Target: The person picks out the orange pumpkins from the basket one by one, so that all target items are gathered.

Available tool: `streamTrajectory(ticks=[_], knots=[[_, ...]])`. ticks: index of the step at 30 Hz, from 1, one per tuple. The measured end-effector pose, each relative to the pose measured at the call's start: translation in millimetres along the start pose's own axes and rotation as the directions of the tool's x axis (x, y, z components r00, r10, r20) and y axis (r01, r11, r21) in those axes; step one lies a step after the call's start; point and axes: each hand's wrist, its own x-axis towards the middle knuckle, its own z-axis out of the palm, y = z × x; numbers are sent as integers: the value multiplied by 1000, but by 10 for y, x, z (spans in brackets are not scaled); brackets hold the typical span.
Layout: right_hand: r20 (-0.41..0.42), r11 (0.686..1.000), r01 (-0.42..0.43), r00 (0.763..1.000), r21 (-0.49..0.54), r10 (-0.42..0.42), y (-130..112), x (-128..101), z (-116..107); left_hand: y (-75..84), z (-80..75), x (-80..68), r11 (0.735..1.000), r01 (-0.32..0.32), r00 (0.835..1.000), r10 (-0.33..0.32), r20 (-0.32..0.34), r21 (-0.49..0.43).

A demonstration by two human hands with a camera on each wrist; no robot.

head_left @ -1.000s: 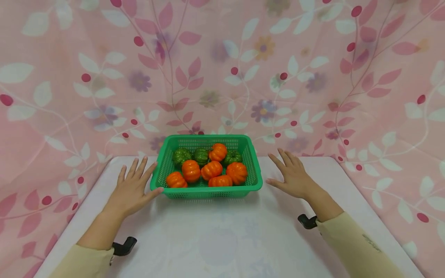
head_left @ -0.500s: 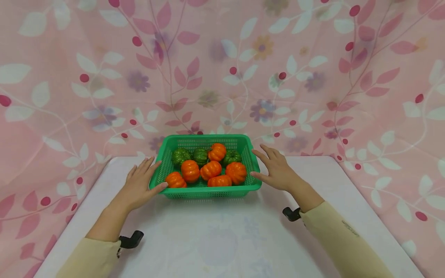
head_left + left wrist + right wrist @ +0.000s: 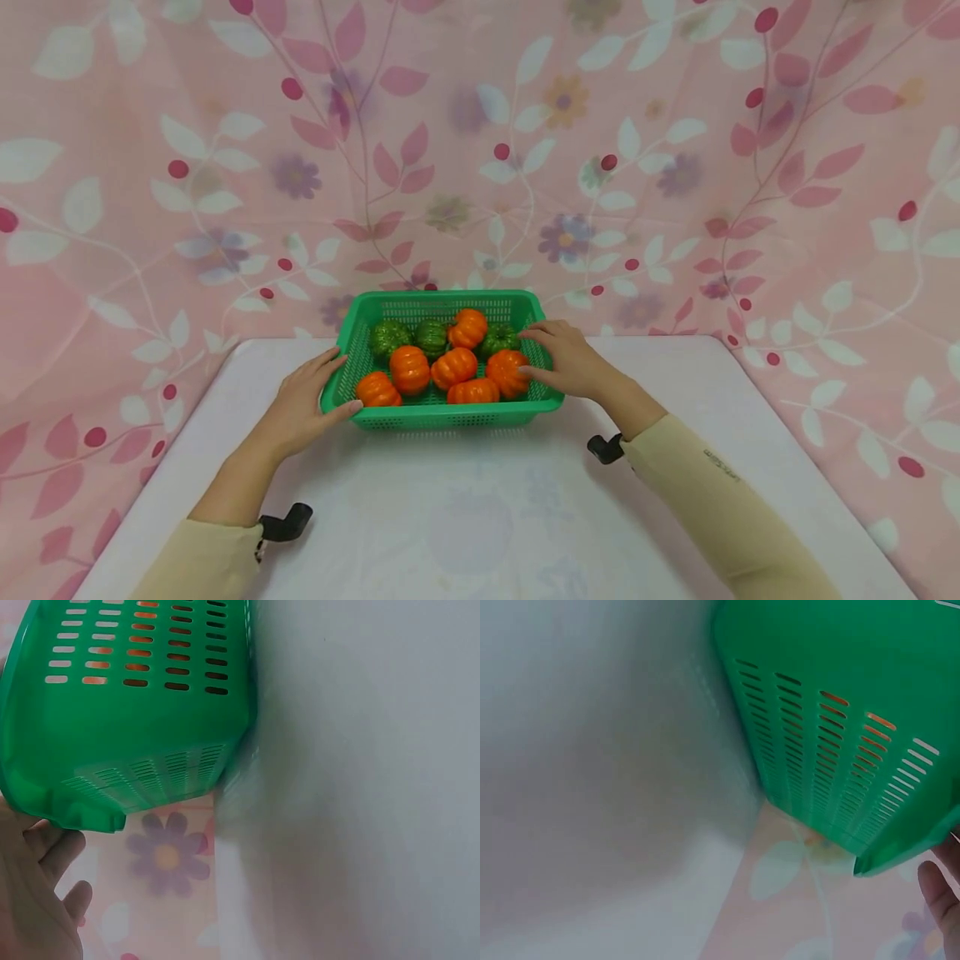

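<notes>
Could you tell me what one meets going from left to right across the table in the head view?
Left hand on the basket's left rim → green basket of orange and green pumpkins → right hand on its right rim.

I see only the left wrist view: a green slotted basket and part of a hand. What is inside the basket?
Observer: Small pumpkins, six orange pumpkins and three green pumpkins, lie in the green basket.
Operator: Where is the other hand?
Observer: The right hand reaches over the basket's right rim, fingers at an orange pumpkin.
Operator: And the left hand?
Observer: The left hand rests against the basket's left side, thumb at the front corner.
</notes>
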Motion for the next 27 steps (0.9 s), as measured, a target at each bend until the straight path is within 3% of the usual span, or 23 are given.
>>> streamTrajectory(ticks=[10,27], knots=[[109,999,-38,993,-25,41,6,193,43,6,5,3,1000,1,1000,-1,-16,-9],[235,982,-131,959,-135,160,38,390,133,19,6,-11,1000,11,1000,-11,-19,-22]])
